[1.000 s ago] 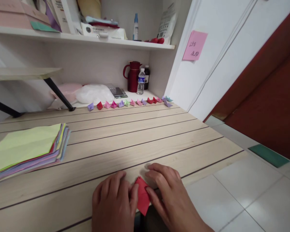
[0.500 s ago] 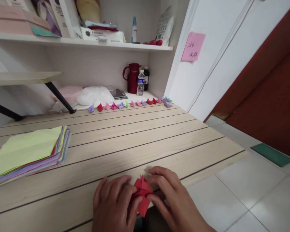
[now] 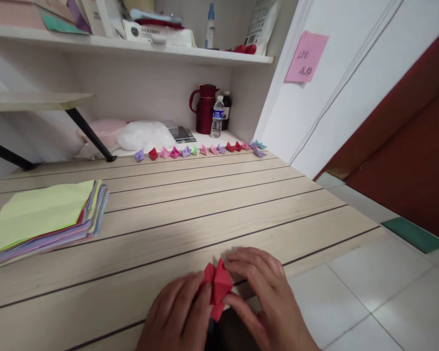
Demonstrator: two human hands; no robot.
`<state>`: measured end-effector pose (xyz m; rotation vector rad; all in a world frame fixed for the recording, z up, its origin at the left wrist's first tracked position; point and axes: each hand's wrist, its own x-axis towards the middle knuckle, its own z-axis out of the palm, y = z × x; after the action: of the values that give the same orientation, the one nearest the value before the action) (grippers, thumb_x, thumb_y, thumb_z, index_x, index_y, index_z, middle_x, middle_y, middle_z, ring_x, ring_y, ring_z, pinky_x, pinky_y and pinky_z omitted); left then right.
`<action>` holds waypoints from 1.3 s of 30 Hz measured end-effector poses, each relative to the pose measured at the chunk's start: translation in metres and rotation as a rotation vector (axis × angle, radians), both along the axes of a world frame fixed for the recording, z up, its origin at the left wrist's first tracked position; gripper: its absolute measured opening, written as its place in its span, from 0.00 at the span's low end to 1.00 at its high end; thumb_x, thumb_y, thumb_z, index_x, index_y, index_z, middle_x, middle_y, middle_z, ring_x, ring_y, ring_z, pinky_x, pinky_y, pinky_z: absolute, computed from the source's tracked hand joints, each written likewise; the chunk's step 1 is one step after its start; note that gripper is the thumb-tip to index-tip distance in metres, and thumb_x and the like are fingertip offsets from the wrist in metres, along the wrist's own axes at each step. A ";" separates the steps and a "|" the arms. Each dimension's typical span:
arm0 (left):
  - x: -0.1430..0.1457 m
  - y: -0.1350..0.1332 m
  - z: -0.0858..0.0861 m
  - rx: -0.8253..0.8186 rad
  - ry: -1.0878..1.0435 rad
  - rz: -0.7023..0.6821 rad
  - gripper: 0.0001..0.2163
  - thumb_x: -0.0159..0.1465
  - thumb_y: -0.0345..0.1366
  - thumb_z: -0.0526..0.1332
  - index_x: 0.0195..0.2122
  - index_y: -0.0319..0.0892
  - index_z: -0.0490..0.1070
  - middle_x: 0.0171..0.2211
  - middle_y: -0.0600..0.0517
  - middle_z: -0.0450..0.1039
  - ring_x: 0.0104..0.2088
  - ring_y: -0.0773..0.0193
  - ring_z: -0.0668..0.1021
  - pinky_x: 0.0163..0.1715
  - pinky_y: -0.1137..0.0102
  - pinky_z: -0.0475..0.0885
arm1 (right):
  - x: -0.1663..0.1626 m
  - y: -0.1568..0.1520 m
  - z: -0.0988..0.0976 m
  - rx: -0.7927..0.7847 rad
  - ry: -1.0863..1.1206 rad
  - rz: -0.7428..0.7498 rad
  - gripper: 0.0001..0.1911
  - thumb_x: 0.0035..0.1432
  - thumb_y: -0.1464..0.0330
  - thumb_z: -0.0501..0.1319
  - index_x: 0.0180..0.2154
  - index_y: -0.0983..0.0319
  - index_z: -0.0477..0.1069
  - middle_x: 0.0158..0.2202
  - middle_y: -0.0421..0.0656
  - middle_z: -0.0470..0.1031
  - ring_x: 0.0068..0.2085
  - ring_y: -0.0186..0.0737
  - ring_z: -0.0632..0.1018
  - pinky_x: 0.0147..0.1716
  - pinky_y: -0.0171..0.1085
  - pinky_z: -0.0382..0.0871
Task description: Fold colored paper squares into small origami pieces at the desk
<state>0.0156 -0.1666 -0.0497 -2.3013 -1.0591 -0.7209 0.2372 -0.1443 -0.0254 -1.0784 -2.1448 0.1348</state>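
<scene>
folded red paper [image 3: 223, 284], sharp-pointed with flat facets, is at the near edge of the dark-striped, wood-grain tabletop [image 3: 161, 209]; the left grip [image 3: 181, 312] grasps its left side, the half-open right grip [image 3: 267, 292] touching its lower right by thumb.

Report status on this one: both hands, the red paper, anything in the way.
Left hand pinches folded red paper; right hand touches it with the thumb. Paper partly covered. No obstruction seen; stack of colored sheets off left.
</scene>
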 end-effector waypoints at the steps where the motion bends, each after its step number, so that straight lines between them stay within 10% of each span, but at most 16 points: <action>1: -0.002 0.000 -0.001 0.012 0.018 -0.012 0.16 0.63 0.30 0.59 0.52 0.41 0.74 0.50 0.51 0.79 0.48 0.61 0.79 0.50 0.67 0.71 | 0.000 0.000 0.000 -0.005 0.005 -0.007 0.17 0.63 0.65 0.65 0.51 0.57 0.66 0.50 0.45 0.75 0.53 0.49 0.72 0.51 0.48 0.65; 27: 0.001 -0.006 -0.002 0.002 -0.005 0.041 0.19 0.63 0.30 0.55 0.54 0.41 0.72 0.54 0.55 0.77 0.52 0.65 0.78 0.48 0.70 0.74 | -0.003 0.006 0.005 0.124 -0.083 0.066 0.11 0.64 0.72 0.58 0.39 0.52 0.77 0.51 0.41 0.77 0.54 0.50 0.71 0.48 0.50 0.66; 39: 0.014 -0.006 0.000 -0.148 -0.191 0.207 0.21 0.65 0.30 0.53 0.52 0.62 0.73 0.48 0.59 0.79 0.45 0.61 0.76 0.46 0.62 0.64 | -0.003 0.005 0.010 0.058 -0.080 0.068 0.11 0.66 0.70 0.56 0.40 0.53 0.76 0.48 0.42 0.78 0.52 0.47 0.75 0.48 0.48 0.71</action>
<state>0.0298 -0.1725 -0.0496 -2.2321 -1.4585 -0.8134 0.2345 -0.1393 -0.0154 -0.9933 -2.2435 0.0611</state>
